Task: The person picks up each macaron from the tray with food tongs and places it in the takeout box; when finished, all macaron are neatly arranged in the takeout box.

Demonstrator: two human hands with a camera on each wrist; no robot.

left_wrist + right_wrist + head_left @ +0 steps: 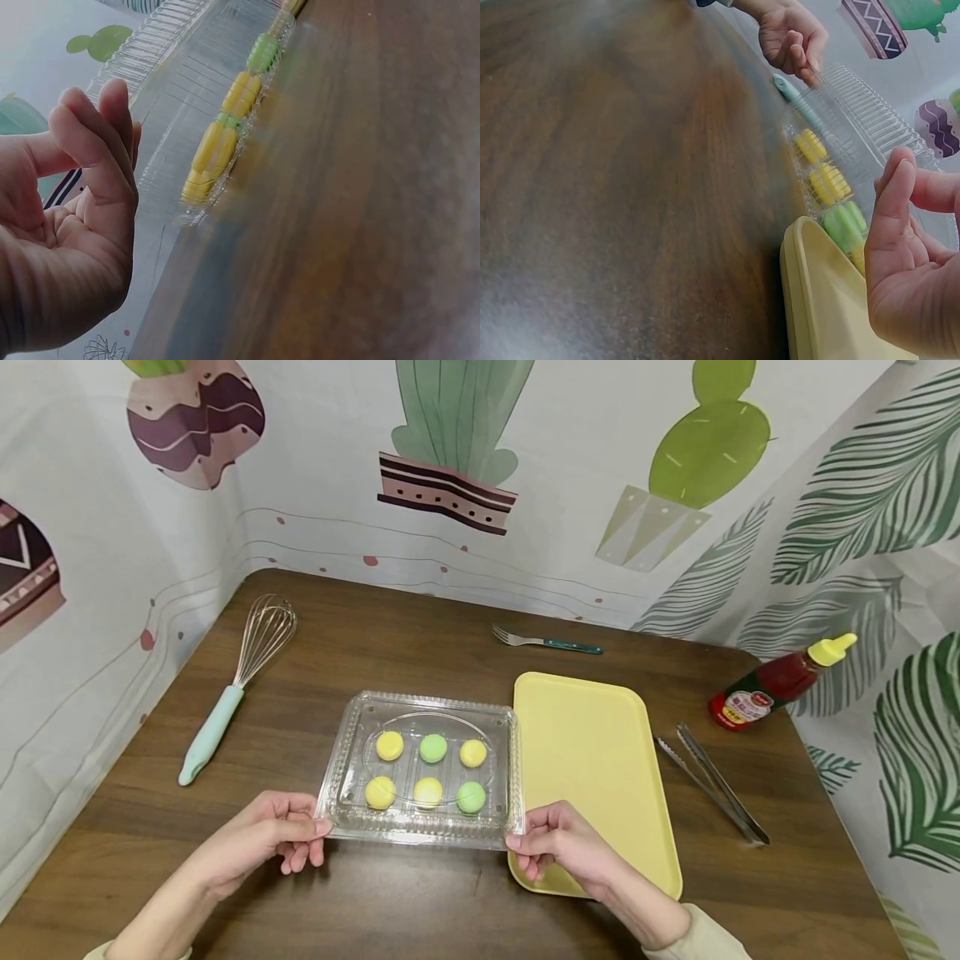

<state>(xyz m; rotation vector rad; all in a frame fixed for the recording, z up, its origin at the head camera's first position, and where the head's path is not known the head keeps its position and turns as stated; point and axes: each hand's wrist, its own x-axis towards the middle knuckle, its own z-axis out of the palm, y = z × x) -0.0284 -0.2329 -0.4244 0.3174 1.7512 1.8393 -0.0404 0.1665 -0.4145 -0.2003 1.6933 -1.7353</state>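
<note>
A clear plastic clamshell box [347, 760] with several yellow and green macarons [432, 748] inside occupies the middle of the head view. My left hand [273, 835] pinches its near left corner between thumb and fingers. At the near right corner my right hand [566, 847] pinches the ribbed rim the same way. Both wrist views show the box from the side, the macarons low in it and the ribbed rim higher up. Whether the lid is fastened I cannot tell. Part of the yellow tray [592, 760] lies beneath my right hand.
On the left lies a whisk [225, 710] with a mint handle. A fork [547, 643] lies at the back of the wooden table [420, 902]. To the right of the tray are metal tongs [716, 785] and a red sauce bottle [776, 685] with a yellow cap. A patterned cloth hangs behind.
</note>
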